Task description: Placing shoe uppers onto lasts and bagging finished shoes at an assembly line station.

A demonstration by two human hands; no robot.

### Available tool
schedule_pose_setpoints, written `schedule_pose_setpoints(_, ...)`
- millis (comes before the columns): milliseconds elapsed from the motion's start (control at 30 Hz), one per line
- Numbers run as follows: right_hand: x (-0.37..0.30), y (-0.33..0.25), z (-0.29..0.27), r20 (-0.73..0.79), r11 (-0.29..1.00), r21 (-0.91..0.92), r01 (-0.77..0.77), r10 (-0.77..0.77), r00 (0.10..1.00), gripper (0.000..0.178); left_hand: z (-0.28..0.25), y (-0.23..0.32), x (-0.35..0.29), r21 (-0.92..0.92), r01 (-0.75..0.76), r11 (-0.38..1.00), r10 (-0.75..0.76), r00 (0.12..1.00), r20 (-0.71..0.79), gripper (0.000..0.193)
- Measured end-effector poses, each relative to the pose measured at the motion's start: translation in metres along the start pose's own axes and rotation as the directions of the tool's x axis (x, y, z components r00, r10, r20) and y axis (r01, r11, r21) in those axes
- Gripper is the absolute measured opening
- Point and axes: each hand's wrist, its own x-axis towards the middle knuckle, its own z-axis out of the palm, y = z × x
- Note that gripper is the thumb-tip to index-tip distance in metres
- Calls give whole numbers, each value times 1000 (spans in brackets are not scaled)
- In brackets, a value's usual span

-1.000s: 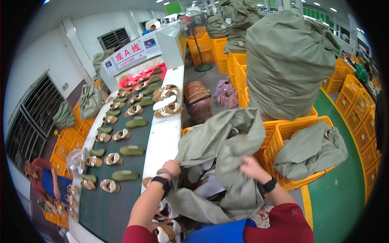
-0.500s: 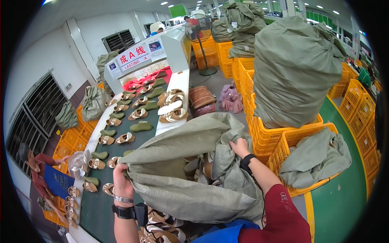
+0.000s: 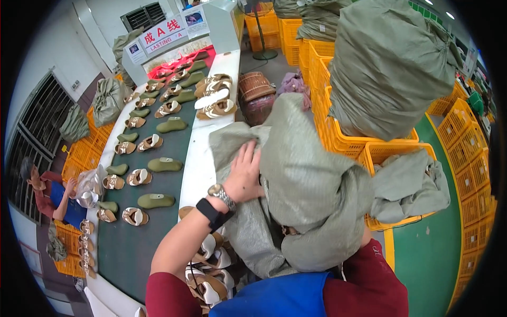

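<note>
A large grey-green woven sack (image 3: 317, 174) bulges up in front of me, its mouth largely folded over. My left hand (image 3: 245, 177) lies on the sack's left side, fingers stretched out and pressed against the cloth. On the right my forearm reaches behind the sack, which hides my right hand and its fingers. A small bit of something brown shows in a fold of the cloth; I cannot make out what. Brown and white shoes (image 3: 211, 285) are heaped beneath my left arm, beside the sack.
To the left runs a dark green conveyor (image 3: 158, 232) bearing shoes and green shoe lasts (image 3: 156, 200). A person in a blue apron (image 3: 66, 203) works beyond it. Yellow crates (image 3: 343, 142) with a full sack (image 3: 391, 74) stand right; another crate holds a crumpled sack (image 3: 406, 185).
The wide sack mouth has been folded over, hiding the shoes inside. My left hand has moved right, from gripping the rim to lying flat. My right hand has gone behind the cloth.
</note>
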Motion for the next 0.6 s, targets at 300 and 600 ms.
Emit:
schedule_pose_setpoints(300, 67, 2, -99, -44, 987, -102, -121, 117, 992, 28, -39, -32, 53, -974, 200, -111, -629, 744, 224, 42)
schedule_pose_setpoints(600, 18, 39, -194, -163, 953, -183, -239, 211, 964, 27, -79, -84, 150, -995, 48, -92, -526, 846, 89, 34)
